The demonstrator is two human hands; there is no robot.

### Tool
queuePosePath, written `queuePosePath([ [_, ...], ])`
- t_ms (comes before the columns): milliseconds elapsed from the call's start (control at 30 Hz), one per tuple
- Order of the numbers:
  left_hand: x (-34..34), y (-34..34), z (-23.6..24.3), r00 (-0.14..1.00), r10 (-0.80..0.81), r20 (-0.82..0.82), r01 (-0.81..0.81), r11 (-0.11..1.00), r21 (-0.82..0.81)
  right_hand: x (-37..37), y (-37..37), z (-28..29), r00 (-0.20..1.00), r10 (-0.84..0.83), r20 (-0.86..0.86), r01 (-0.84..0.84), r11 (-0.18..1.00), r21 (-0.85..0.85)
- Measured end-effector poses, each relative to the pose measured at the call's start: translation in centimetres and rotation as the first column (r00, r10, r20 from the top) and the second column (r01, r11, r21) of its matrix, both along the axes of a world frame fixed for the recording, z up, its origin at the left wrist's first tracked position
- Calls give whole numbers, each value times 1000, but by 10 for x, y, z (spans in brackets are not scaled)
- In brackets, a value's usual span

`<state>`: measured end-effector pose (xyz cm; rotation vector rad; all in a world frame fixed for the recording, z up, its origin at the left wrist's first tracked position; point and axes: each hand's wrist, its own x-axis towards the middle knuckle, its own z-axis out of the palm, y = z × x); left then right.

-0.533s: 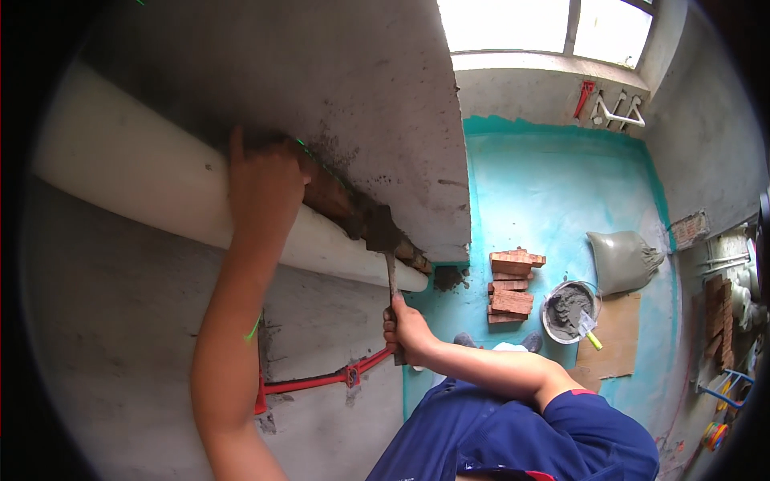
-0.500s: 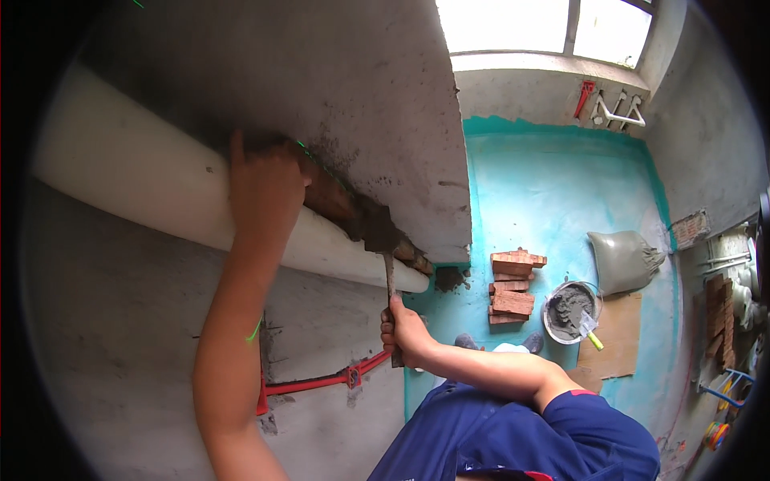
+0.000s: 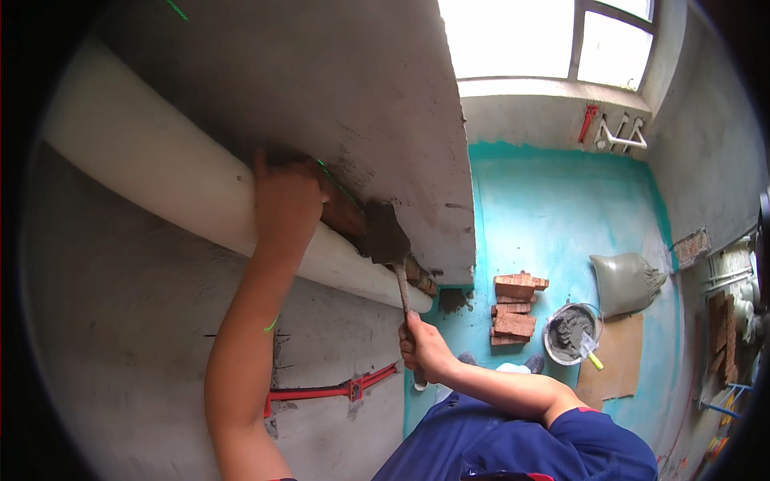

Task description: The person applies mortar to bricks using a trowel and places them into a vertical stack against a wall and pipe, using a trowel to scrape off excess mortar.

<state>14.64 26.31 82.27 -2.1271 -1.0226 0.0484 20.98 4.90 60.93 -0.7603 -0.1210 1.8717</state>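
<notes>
My left hand [image 3: 289, 200] reaches over a thick white pipe [image 3: 192, 172], its fingers around the upper end of a reddish-brown brick [image 3: 343, 215]. The brick sits in the narrow gap between the pipe and the grey wall [image 3: 377, 104]; its upper part is hidden by the hand. In my right hand [image 3: 429, 350] is the long handle of a trowel [image 3: 388, 232]. Dark mortar coats its blade, which lies against the brick's lower end and the wall's edge. Further down the same gap, more brick [image 3: 417, 274] shows past the blade.
On the teal floor are stacked bricks [image 3: 513, 309], a bucket of mortar [image 3: 568, 330] with a green-handled trowel [image 3: 590, 349], a tied sack [image 3: 626, 282] and cardboard [image 3: 616, 365]. Red conduit [image 3: 321, 393] crosses the lower wall. More bricks [image 3: 722, 337] lean at right.
The trowel's blade has turned to show a broader face and moved slightly up along the gap. My left hand stays at the brick. The whole view has shifted a little.
</notes>
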Motion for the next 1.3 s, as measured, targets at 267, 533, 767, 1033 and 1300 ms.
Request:
queuePosePath([
  [267,-44,-96,8,725,-468,506,408,883,234,86,10,78,466,-475,746,-64,823,564],
  [533,-165,-219,-313,486,543,685,109,739,-664,102,77,118,-192,-632,751,-290,768,571],
  [767,-222,-369,-446,288,957,1,-11,5,-1000,129,51,112,41,-590,806,-208,784,584],
  [1033,-197,-357,-482,111,994,5,190,-17,-982,151,-109,-166,173,284,943,-208,946,-246],
  [1300,-121,-409,-517,322,910,-263,88,-305,-948,148,-204,-322,159,709,688,-203,705,-679],
])
